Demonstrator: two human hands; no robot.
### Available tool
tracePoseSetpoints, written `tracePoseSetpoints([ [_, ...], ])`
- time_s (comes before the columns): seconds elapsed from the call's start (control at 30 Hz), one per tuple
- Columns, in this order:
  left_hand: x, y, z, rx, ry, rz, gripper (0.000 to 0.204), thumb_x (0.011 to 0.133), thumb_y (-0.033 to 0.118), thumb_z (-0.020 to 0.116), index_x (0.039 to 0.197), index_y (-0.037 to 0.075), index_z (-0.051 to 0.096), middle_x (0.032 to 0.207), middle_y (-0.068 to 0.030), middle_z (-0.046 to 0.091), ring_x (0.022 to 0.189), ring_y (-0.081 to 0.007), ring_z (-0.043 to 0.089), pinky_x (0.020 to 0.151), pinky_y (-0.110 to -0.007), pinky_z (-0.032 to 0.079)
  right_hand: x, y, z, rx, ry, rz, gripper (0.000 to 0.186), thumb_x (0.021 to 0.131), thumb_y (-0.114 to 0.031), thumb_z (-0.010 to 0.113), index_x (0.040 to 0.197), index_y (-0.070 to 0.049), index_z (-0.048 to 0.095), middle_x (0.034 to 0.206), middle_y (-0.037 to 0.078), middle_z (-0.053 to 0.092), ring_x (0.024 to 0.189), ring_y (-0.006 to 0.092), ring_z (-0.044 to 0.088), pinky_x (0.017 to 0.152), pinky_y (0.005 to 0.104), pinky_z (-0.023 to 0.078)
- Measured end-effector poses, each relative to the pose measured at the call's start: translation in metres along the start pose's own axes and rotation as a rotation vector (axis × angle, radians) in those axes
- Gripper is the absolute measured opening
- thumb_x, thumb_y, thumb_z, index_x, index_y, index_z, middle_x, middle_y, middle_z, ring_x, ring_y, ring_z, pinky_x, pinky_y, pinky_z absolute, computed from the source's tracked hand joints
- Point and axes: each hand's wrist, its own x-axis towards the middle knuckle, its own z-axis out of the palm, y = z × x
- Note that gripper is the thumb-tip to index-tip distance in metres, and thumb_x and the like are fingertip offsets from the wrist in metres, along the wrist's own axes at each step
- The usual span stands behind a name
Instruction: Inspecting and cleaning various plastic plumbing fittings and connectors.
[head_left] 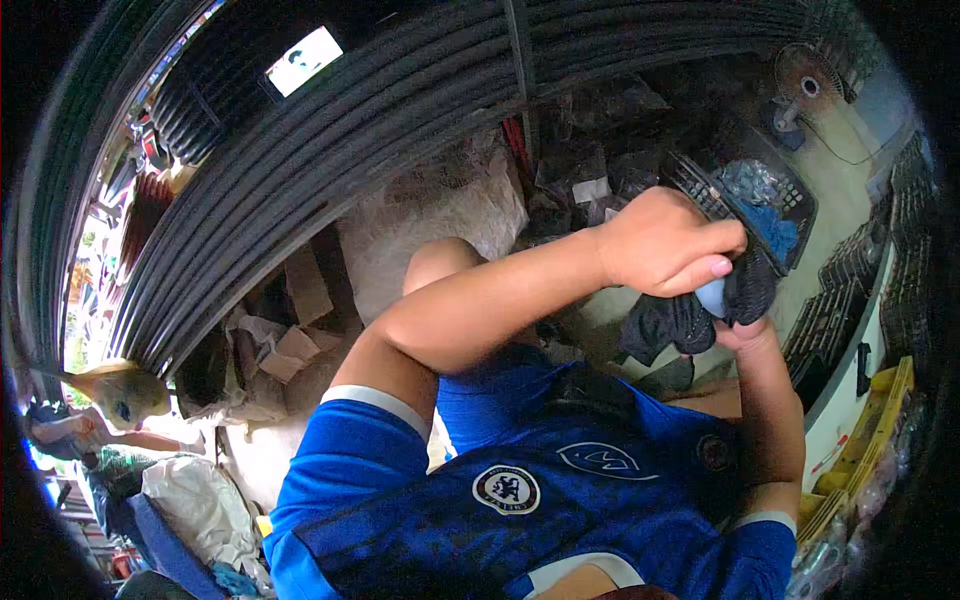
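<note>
My left hand (665,240) reaches far to the right, its fingers curled in a fist with the thumb pointing right. Just below that thumb shows a smooth light blue piece (711,298), partly wrapped by a black fabric piece (748,287). My right hand (745,335) closes on the black fabric from below, its fingers mostly hidden behind it. More of the dark cloth hangs in folds to the left of my right hand. The left fist covers whatever part it grips. A black plastic basket (787,262) with blue and clear bagged material stands just beyond my hands.
Dark ridged panels (400,120) curve along the far side. A fan (808,85) stands at the far right. Torn cardboard (300,350) lies at left, near a white bag (195,500). A yellow frame (860,440) edges the right side.
</note>
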Motion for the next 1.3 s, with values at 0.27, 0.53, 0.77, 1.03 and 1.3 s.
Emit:
tracePoseSetpoints([
  [0.27,-0.001,0.007,0.013,0.191,-0.105,-0.146,0.024,0.098,0.037,0.05,0.099,0.014,0.058,0.057,-0.0137,0.057,0.052,-0.0383,0.06,0.05,-0.05,0.046,-0.001,0.007,-0.002,-0.182,-0.244,0.379,0.081,0.058,-0.011,0.087,0.134,-0.008,0.059,0.124,0.003,0.064,0.115,0.0187,0.061,0.099,0.0352,0.051],
  [0.53,0.0,-0.008,0.026,0.304,-0.142,-0.504,0.032,0.102,0.037,0.046,0.102,0.008,0.059,0.065,-0.0183,0.066,0.059,-0.0414,0.066,0.055,-0.054,0.05,0.01,0.026,0.001,-0.269,0.137,0.212,0.086,0.063,-0.006,0.082,0.142,-0.002,0.047,0.131,0.006,0.058,0.121,0.0219,0.057,0.106,0.0362,0.044],
  [0.77,-0.007,-0.012,0.044,0.175,-0.193,-0.806,0.039,0.105,0.038,0.042,0.116,0.002,0.05,0.077,-0.0238,0.07,0.075,-0.0441,0.069,0.066,-0.056,0.053,0.022,0.02,0.017,-0.782,0.19,-0.206,0.086,0.07,-0.001,0.083,0.144,-0.005,0.041,0.137,0.011,0.053,0.13,0.0234,0.05,0.111,0.0381,0.038],
  [1.03,0.005,-0.011,0.038,0.223,-0.11,-0.626,0.031,0.104,0.035,0.043,0.112,0.006,0.052,0.072,-0.0245,0.066,0.068,-0.0477,0.065,0.063,-0.06,0.051,0.022,-0.003,0.013,-0.807,0.201,-0.286,0.084,0.071,-0.003,0.082,0.144,-0.005,0.04,0.135,0.01,0.051,0.129,0.0231,0.048,0.111,0.0379,0.037],
  [1.3,0.007,-0.012,0.001,-0.084,-0.076,-0.564,0.028,0.094,0.027,0.063,0.11,0.004,0.063,0.078,-0.022,0.068,0.072,-0.038,0.068,0.067,-0.051,0.053,0.028,-0.012,0.003,-0.625,0.192,-0.314,0.073,0.067,-0.001,0.073,0.135,-0.007,0.046,0.128,0.006,0.052,0.124,0.0208,0.049,0.111,0.0344,0.035],
])
